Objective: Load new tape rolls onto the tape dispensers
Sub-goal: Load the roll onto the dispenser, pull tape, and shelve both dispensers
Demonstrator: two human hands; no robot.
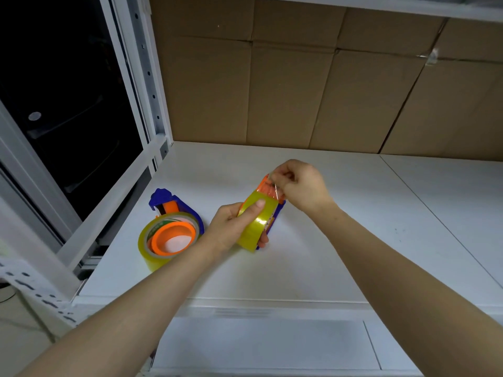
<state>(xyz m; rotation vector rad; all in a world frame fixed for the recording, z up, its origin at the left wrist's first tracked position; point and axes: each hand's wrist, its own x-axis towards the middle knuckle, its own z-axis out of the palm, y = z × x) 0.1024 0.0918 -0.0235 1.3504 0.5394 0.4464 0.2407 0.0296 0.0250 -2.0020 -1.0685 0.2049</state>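
Observation:
My left hand grips a yellowish clear tape roll seated in a blue and orange dispenser, held just above the white shelf. My right hand pinches the loose tape end and holds it up over the dispenser's orange front. A second blue dispenser lies on its side at the left with a tape roll around its orange hub.
The white shelf surface runs to the right and toward me. Brown cardboard boxes form a wall behind it. A white metal rack post and a dark window stand at the left.

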